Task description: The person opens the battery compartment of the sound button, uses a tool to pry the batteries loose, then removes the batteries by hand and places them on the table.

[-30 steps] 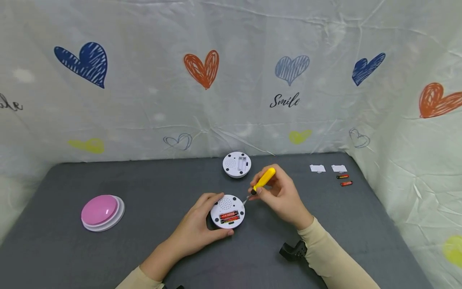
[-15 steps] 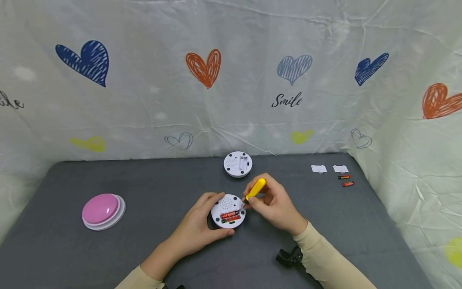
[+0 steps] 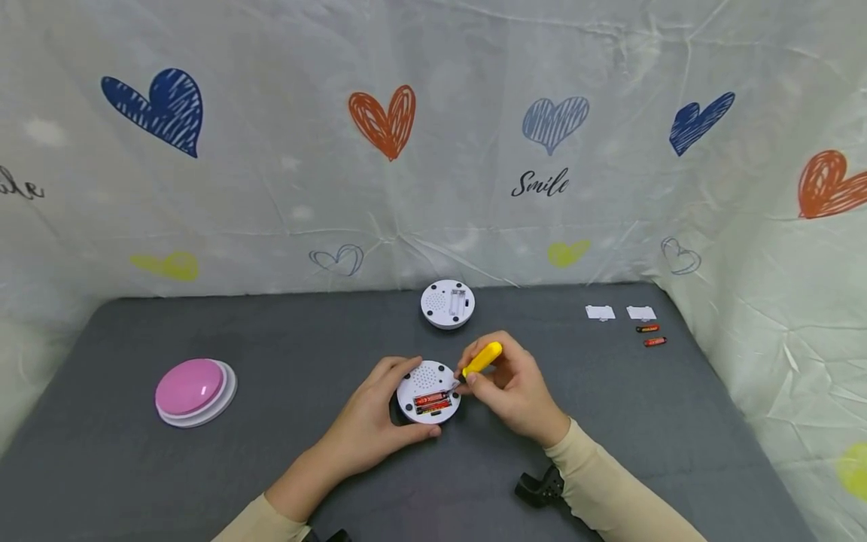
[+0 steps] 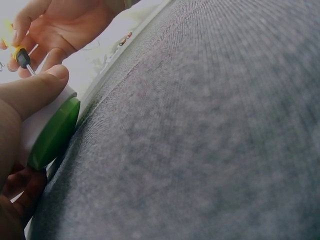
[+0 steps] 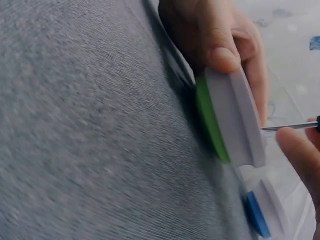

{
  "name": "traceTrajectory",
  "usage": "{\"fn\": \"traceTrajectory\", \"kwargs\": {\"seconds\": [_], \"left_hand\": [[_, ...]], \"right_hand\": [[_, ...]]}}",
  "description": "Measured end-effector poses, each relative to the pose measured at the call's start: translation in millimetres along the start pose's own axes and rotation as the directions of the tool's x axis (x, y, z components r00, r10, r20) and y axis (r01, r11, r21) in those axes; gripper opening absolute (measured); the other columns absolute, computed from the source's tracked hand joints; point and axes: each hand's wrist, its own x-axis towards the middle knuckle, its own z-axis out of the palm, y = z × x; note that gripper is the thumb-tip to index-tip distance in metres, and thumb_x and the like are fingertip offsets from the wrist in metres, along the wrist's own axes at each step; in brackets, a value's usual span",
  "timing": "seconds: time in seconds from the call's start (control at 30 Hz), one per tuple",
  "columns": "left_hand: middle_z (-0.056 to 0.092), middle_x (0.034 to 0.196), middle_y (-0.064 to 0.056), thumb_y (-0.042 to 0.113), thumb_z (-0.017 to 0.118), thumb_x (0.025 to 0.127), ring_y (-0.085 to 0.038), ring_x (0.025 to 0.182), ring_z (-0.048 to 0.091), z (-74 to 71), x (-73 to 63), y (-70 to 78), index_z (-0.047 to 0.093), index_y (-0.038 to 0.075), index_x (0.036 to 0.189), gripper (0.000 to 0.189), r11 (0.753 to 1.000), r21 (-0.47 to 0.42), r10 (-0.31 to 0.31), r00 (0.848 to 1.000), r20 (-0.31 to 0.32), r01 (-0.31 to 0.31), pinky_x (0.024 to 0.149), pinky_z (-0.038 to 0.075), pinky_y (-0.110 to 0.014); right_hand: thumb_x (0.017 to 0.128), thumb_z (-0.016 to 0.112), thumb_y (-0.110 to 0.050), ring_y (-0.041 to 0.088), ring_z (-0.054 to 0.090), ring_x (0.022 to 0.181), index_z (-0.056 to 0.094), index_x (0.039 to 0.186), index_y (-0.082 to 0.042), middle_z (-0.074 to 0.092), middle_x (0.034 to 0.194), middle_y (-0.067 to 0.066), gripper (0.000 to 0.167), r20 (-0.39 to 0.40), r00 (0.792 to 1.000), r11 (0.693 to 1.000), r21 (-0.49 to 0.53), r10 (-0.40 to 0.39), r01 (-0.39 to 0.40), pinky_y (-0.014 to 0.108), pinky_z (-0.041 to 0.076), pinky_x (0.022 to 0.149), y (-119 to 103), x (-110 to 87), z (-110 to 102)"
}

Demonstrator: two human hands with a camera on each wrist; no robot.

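Observation:
My left hand (image 3: pixel 366 421) grips a round push button (image 3: pixel 423 382) by its rim, thumb at the near side and fingers at the far side. The button lies white underside up; its green dome (image 4: pixel 56 131) faces the table. Two red batteries (image 3: pixel 432 403) lie side by side in its battery compartment. My right hand (image 3: pixel 518 391) pinches a screwdriver (image 3: pixel 484 357) with a yellow handle, slanted down to the left. Its metal shaft (image 5: pixel 287 127) reaches the underside, with the tip right at the end of the battery compartment.
Behind stands another upturned button (image 3: pixel 436 302), blue-domed (image 5: pixel 256 214), its battery compartment empty. A pink button (image 3: pixel 188 388) sits at left. Two white battery covers, one left (image 3: pixel 600 312) and one right (image 3: pixel 640 312), and two loose batteries, upper (image 3: pixel 648 328) and lower (image 3: pixel 655 342), lie at back right.
My right hand has moved left and toward me, bringing the screwdriver tip from the button's right rim to the battery compartment's end. The left hand keeps its grip on the button.

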Motion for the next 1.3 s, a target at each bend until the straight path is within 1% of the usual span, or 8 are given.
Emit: {"fn": "traceTrajectory", "kwargs": {"seconds": [0.13, 0.27, 0.43, 0.57, 0.73, 0.97, 1.13, 1.3], "left_hand": [[0.056, 0.148, 0.001, 0.043, 0.102, 0.078, -0.019, 0.133, 0.059, -0.3, 0.5, -0.3, 0.055, 0.006, 0.158, 0.100, 1.000, 0.003, -0.012, 1.000, -0.003, 0.012, 0.110, 0.051, -0.051], [0.056, 0.148, 0.002, 0.044, 0.101, 0.079, -0.018, 0.132, 0.059, -0.2, 0.4, -1.2, 0.055, 0.007, 0.158, 0.099, 1.000, 0.006, -0.018, 1.000, -0.001, 0.018, 0.109, 0.052, -0.050], [0.056, 0.147, 0.001, 0.043, 0.101, 0.079, -0.018, 0.131, 0.060, 0.0, 0.9, -0.9, 0.055, 0.006, 0.157, 0.098, 1.000, 0.006, -0.015, 1.000, 0.002, 0.015, 0.108, 0.052, -0.050], [0.056, 0.147, 0.002, 0.042, 0.102, 0.077, -0.018, 0.133, 0.059, -0.9, 1.2, -0.6, 0.056, 0.006, 0.157, 0.099, 1.000, 0.002, -0.011, 1.000, -0.004, 0.011, 0.109, 0.051, -0.050], [0.057, 0.147, 0.003, 0.043, 0.103, 0.076, -0.017, 0.133, 0.059, -1.0, 0.9, -1.7, 0.056, 0.007, 0.157, 0.100, 1.000, -0.004, -0.014, 1.000, -0.010, 0.014, 0.110, 0.051, -0.049], [0.057, 0.147, 0.002, 0.048, 0.101, 0.078, -0.018, 0.133, 0.059, -0.4, 0.6, -3.3, 0.056, 0.008, 0.157, 0.099, 1.000, 0.007, -0.024, 1.000, -0.014, 0.024, 0.109, 0.051, -0.051], [0.056, 0.147, 0.003, 0.048, 0.101, 0.078, -0.017, 0.132, 0.059, -0.9, 0.4, -2.5, 0.056, 0.008, 0.157, 0.099, 0.999, 0.008, -0.033, 0.999, -0.013, 0.033, 0.109, 0.051, -0.051], [0.056, 0.145, 0.002, 0.045, 0.102, 0.076, -0.017, 0.132, 0.058, -0.2, 0.4, -2.3, 0.055, 0.009, 0.157, 0.100, 1.000, 0.001, -0.023, 1.000, -0.012, 0.023, 0.110, 0.051, -0.050]], "right_hand": [[0.097, 0.057, 0.019, 0.028, 0.072, 0.099, 0.048, 0.119, 0.008, 0.059, 0.108, 0.031, 0.026, -0.075, 0.997, 0.998, 0.064, 0.028, -0.024, 0.053, 0.065, 0.074, 5, -2.8, 1], [0.102, 0.054, 0.014, 0.027, 0.072, 0.100, 0.042, 0.123, 0.010, 0.059, 0.111, 0.025, 0.025, -0.145, 0.984, 0.982, 0.168, 0.108, -0.083, 0.054, 0.065, 0.075, 13, -5.3, 0], [0.105, 0.053, 0.009, 0.029, 0.072, 0.102, 0.043, 0.126, 0.001, 0.059, 0.114, 0.019, 0.024, -0.196, 0.961, 0.951, 0.278, 0.196, -0.137, 0.055, 0.064, 0.077, 18, -7.2, -1], [0.106, 0.052, 0.005, 0.030, 0.071, 0.102, 0.044, 0.124, -0.005, 0.058, 0.114, 0.019, 0.022, -0.215, 0.949, 0.932, 0.331, 0.230, -0.151, 0.057, 0.064, 0.079, 18, -5.5, -3], [0.107, 0.054, 0.004, 0.030, 0.071, 0.102, 0.044, 0.123, -0.006, 0.059, 0.114, 0.018, 0.021, -0.216, 0.950, 0.923, 0.361, 0.225, -0.136, 0.055, 0.064, 0.079, 19, -4.1, -4], [0.105, 0.054, 0.005, 0.029, 0.072, 0.101, 0.046, 0.122, -0.007, 0.061, 0.112, 0.016, 0.023, -0.237, 0.953, 0.935, 0.341, 0.188, -0.099, 0.053, 0.065, 0.078, 21, -3.9, -5], [0.103, 0.054, 0.005, 0.028, 0.072, 0.099, 0.046, 0.122, -0.008, 0.060, 0.110, 0.015, 0.024, -0.268, 0.948, 0.941, 0.328, 0.171, -0.077, 0.054, 0.066, 0.077, 21, -3.1, -5], [0.103, 0.054, 0.005, 0.028, 0.071, 0.097, 0.046, 0.121, -0.008, 0.059, 0.109, 0.016, 0.024, -0.271, 0.948, 0.944, 0.323, 0.164, -0.071, 0.054, 0.066, 0.076, 20, -3.6, -6]]}}
